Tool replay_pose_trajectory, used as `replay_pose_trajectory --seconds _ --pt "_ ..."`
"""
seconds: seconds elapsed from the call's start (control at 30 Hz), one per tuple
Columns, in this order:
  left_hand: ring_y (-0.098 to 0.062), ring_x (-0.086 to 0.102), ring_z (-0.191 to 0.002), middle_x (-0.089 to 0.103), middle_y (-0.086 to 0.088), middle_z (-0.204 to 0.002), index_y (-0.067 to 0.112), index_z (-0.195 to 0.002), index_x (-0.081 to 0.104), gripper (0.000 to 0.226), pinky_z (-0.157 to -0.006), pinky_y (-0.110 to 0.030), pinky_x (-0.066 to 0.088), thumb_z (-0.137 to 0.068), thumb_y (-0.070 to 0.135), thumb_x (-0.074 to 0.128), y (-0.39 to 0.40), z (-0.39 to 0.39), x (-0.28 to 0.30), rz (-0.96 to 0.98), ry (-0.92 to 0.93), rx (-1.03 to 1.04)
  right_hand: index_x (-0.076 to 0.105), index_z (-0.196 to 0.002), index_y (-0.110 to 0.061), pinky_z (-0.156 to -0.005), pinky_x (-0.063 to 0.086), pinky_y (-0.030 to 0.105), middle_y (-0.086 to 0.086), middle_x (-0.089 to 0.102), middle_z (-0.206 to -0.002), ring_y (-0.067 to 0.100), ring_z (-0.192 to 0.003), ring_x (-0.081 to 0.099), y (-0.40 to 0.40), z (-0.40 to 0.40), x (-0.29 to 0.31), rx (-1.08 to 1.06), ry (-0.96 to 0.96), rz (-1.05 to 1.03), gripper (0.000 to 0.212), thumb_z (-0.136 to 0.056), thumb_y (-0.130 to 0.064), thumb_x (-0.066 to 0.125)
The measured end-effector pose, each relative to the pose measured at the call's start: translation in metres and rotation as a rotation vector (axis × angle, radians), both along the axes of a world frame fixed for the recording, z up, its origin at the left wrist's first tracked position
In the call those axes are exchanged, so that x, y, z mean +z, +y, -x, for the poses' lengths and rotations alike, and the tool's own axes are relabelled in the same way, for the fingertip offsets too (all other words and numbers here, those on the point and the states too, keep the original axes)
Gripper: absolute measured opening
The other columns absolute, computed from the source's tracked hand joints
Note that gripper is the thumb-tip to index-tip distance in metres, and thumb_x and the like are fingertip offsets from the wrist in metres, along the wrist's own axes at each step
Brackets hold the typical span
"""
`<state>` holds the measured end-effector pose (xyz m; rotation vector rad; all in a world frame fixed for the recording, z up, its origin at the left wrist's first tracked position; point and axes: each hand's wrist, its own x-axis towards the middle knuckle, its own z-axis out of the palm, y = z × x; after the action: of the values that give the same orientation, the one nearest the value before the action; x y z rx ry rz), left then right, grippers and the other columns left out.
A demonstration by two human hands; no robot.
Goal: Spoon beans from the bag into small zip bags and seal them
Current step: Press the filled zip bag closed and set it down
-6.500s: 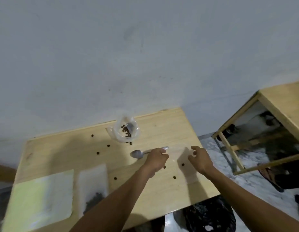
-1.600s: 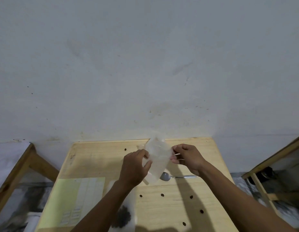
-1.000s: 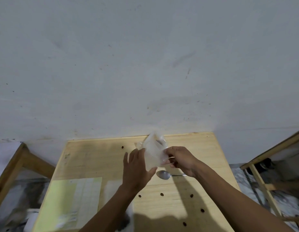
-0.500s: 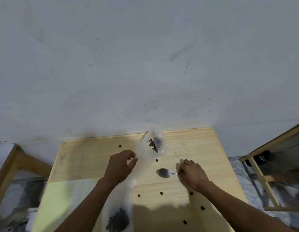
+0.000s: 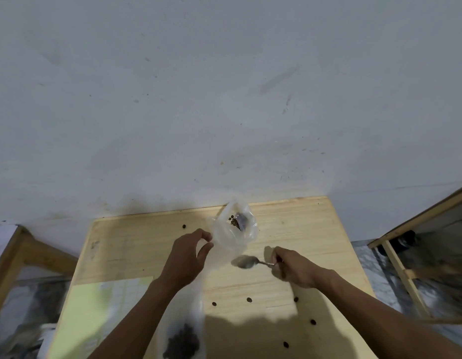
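A clear plastic bag [image 5: 236,224] with dark beans inside stands open at the back of the wooden table [image 5: 302,229]. My left hand [image 5: 187,257] pinches the edge of a small clear zip bag [image 5: 223,253] just below it. My right hand [image 5: 294,268] grips the handle of a metal spoon [image 5: 245,262]; its bowl points left, near the zip bag, and looks empty. Under my left forearm lies another small zip bag [image 5: 182,342] with a heap of dark beans in its lower end.
Several loose beans [image 5: 249,299] lie scattered on the table. A pale green sheet [image 5: 95,314] covers the near left corner. Wooden frames stand off the table on the right [image 5: 406,224] and the left [image 5: 20,252]. A grey wall rises just behind the table.
My right hand let go of the small zip bag, dropped to the spoon on the table and closed on its handle. My left hand kept the zip bag and lowered it.
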<state>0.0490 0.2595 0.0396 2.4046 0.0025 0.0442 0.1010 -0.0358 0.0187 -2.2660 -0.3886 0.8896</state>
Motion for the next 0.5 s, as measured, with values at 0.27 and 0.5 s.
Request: replay_pose_trajectory --seconds 0.27,0.5 --pt "-0.008 0.059 -0.078 0.063 0.018 -0.090 0.023 -0.098 0.062 0.006 -0.080 -0.035 0.047 -0.092 0.021 0.063 0.003 -0.002 0.005 -0.019 -0.053 0.031 0.063 -0.101 -0.007 -0.045 0.026 0.022 -0.004 0.037 -0.063 0.012 -0.052 0.029 0.039 0.000 0.043 -0.465 0.179 -0.541 0.027 -0.096 -0.033 0.061" --pt "-0.008 0.059 -0.095 0.067 0.013 -0.103 0.027 -0.105 0.062 0.021 -0.097 -0.038 0.043 -0.091 0.039 0.051 -0.008 -0.005 0.010 -0.118 -0.081 -0.027 0.067 -0.088 -0.010 -0.048 0.026 0.026 -0.007 0.051 -0.056 0.014 -0.048 0.034 0.072 -0.001 0.056 -0.604 0.154 -0.607 0.010 -0.093 -0.016 0.061"
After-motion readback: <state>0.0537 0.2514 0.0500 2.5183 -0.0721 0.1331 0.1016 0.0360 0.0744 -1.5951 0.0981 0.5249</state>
